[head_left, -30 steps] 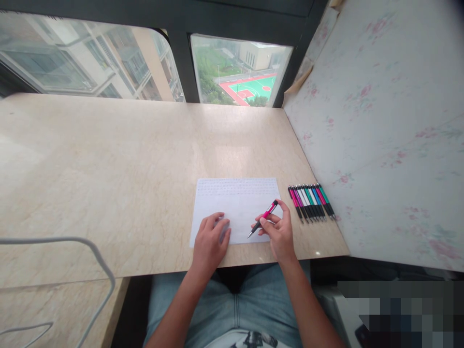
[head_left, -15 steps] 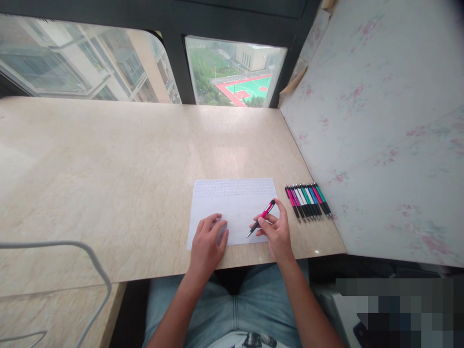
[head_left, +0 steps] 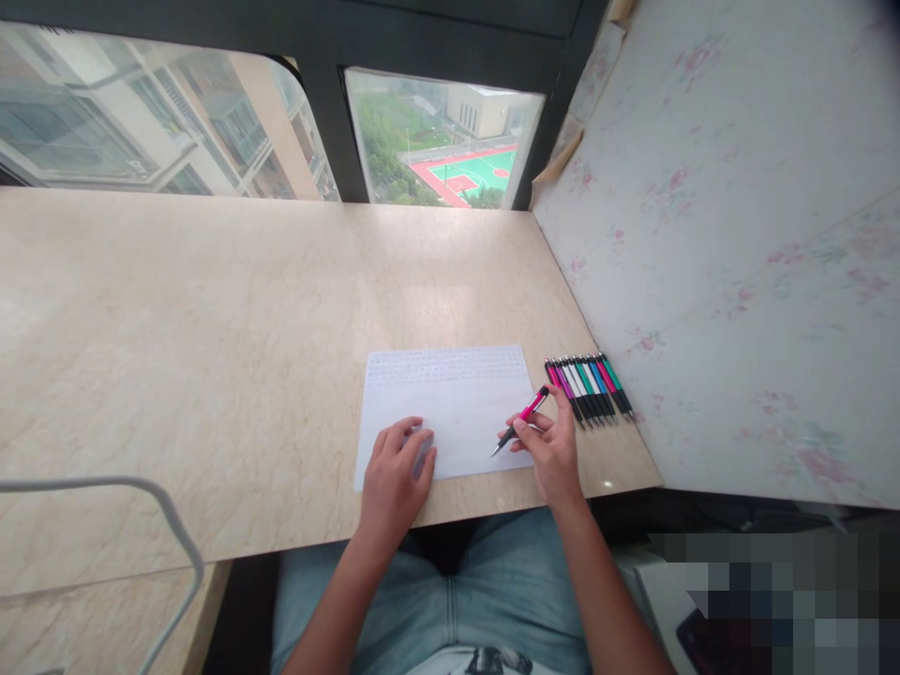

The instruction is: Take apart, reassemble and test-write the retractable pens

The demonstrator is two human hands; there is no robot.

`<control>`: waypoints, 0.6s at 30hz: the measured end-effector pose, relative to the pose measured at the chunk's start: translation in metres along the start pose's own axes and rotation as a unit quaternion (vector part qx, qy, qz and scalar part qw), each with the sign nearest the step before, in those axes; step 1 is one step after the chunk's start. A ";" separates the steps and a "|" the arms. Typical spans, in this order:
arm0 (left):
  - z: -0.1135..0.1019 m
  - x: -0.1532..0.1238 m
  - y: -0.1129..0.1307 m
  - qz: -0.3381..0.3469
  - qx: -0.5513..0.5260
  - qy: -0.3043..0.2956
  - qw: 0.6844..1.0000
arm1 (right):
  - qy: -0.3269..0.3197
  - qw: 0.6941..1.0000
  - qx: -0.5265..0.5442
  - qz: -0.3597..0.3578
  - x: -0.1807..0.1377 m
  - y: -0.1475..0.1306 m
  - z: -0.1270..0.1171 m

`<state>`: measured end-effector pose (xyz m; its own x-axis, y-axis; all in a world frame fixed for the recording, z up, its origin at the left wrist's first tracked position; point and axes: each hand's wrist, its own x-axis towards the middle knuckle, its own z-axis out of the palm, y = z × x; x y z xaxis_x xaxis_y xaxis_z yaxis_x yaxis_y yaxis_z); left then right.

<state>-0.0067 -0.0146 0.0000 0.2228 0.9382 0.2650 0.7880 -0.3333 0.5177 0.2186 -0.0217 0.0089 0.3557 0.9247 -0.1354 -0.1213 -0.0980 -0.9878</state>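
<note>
We loosely spread our left hand (head_left: 395,473) on the paper (head_left: 468,412), seemingly steadying it, our right hand (head_left: 555,455) pinching the pink pen (head_left: 532,406) left of the pen row (head_left: 588,390).

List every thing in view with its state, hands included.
Right hand: gripping the pink pen
Pink pen: slanted, tip downward
Left hand: on the paper, fingers bent
Paper: flat, with lines of writing across the top
Row of pens: lying side by side, unheld
Grey cable: curved
</note>
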 end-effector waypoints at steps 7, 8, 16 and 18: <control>-0.001 0.001 0.000 0.004 -0.004 0.001 1.000 | 0.007 0.907 -0.412 -0.089 0.036 -0.013 -0.044; -0.001 0.001 -0.001 0.005 -0.004 0.002 1.000 | 0.006 0.876 -0.472 -0.100 0.040 -0.015 -0.048; 0.000 0.001 -0.002 0.009 -0.007 0.004 1.000 | 0.055 0.739 -0.661 -0.115 0.055 -0.021 -0.047; 0.000 0.001 -0.002 0.010 -0.007 0.003 1.000 | 0.084 0.728 -0.672 -0.108 0.053 -0.019 -0.045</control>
<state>-0.0080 -0.0131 -0.0005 0.2348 0.9310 0.2793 0.7756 -0.3527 0.5235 0.2815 0.0125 0.0172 0.3538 0.9249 0.1391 0.9302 -0.3323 -0.1560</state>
